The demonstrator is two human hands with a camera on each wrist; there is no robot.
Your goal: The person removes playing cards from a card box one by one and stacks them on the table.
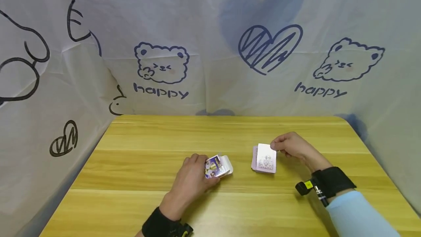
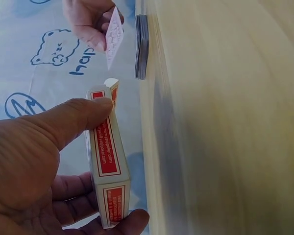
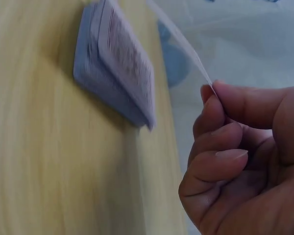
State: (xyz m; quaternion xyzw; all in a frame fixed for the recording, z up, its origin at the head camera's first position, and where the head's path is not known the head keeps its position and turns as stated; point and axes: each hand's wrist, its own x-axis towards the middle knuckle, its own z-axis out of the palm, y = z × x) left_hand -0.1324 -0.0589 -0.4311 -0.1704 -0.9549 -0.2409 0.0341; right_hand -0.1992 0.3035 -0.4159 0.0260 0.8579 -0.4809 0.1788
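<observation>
My left hand (image 1: pixel 192 178) grips a small playing-card box (image 1: pixel 215 166) with its end flap folded out to the right. In the left wrist view the box (image 2: pixel 108 152) shows red panels with white print, thumb on one side and fingers around the other. My right hand (image 1: pixel 294 148) pinches a single playing card (image 1: pixel 266 157) by its corner between thumb and forefinger. That card is held above a deck of cards (image 1: pixel 254 158) on the table, apart from it in the left wrist view. The deck (image 3: pixel 112 68) looks slightly uneven in the right wrist view.
The wooden table (image 1: pixel 144 145) carries the deck right of the box. A white cloth (image 1: pixel 204 17) with drawn bears and hearts hangs behind the table's far edge and along its sides. Black bands with cameras (image 1: pixel 333 181) sit on both wrists.
</observation>
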